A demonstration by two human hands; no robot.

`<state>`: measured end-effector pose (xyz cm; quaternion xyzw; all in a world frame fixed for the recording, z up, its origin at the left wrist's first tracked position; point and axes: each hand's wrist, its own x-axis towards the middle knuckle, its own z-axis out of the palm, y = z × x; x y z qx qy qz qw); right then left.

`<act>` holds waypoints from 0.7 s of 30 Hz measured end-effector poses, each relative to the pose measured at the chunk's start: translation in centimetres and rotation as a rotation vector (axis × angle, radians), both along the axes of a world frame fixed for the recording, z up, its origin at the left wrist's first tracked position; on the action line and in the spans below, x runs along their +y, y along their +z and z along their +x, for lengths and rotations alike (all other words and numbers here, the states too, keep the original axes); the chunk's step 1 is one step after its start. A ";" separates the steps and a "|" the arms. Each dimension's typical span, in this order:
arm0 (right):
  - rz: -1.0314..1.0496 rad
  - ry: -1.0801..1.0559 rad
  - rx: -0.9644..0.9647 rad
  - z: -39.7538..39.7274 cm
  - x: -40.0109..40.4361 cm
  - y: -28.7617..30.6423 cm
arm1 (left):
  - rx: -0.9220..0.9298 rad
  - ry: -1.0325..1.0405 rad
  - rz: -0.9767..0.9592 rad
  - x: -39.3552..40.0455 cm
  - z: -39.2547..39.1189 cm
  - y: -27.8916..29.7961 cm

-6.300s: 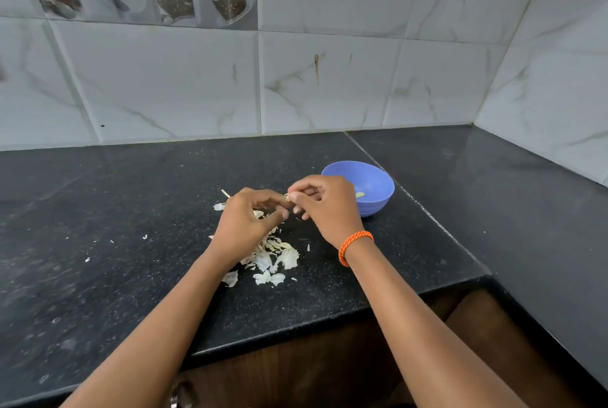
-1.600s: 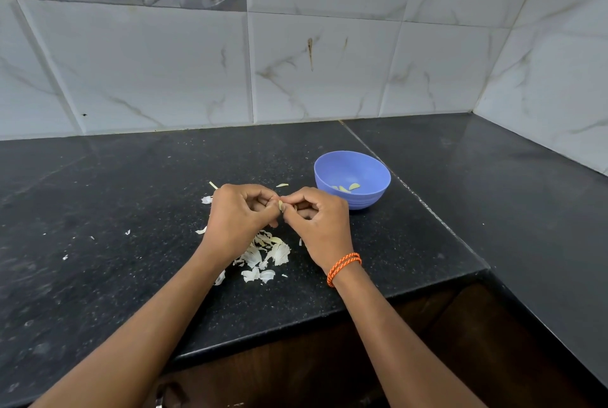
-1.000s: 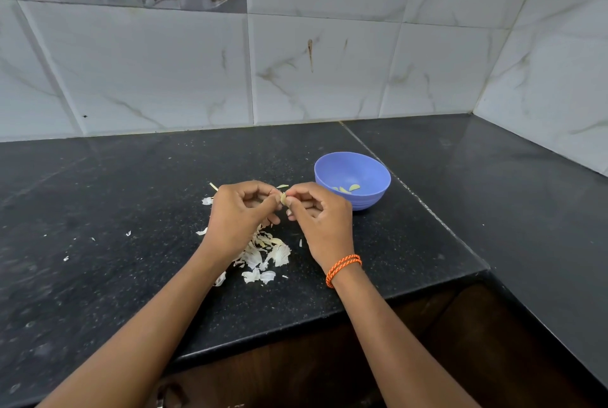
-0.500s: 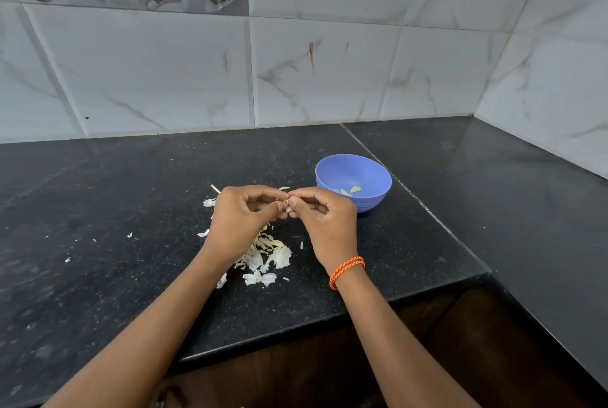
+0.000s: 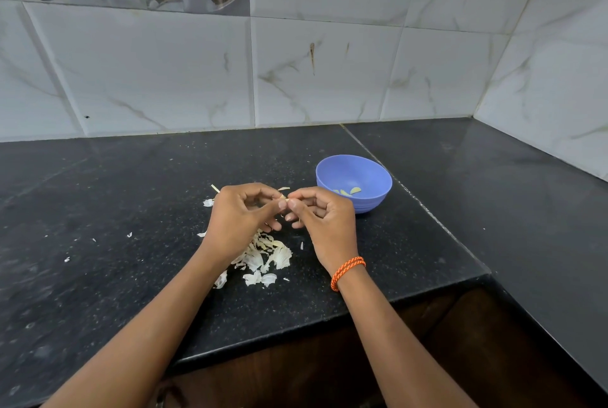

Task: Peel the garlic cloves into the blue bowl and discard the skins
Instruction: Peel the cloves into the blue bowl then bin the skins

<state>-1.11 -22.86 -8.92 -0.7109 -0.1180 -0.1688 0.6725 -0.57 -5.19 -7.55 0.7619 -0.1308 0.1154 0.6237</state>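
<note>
Over the black counter, my left hand (image 5: pixel 241 220) and my right hand (image 5: pixel 320 220) meet fingertip to fingertip. Together they pinch a small garlic clove (image 5: pixel 285 201), most of it hidden by the fingers. The blue bowl (image 5: pixel 354 182) stands just right of my right hand, with a few peeled cloves (image 5: pixel 348 191) on its bottom. A heap of white garlic skins (image 5: pixel 263 259) lies on the counter below my hands. An orange band circles my right wrist.
The black counter (image 5: pixel 131 276) ends in a front edge under my forearms and turns a corner on the right. Tiled walls rise behind it and to the right. Small skin flakes (image 5: pixel 130 235) are scattered on the left.
Both hands stay joined on the clove. Over the last second the fingers have shifted slightly around it, and the view has tilted a little. The bowl and skins have not moved.
</note>
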 end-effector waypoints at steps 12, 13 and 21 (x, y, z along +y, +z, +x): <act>-0.137 -0.050 0.003 0.3 0.4 -0.2 | -0.134 0.160 0.214 -0.2 0.0 -0.2; -0.125 -0.042 0.004 0.3 0.4 -0.1 | -0.141 0.163 0.219 -0.2 0.0 -0.2; -0.065 0.020 0.007 0.2 0.4 0.0 | -0.093 0.083 0.213 -0.6 -0.2 -0.2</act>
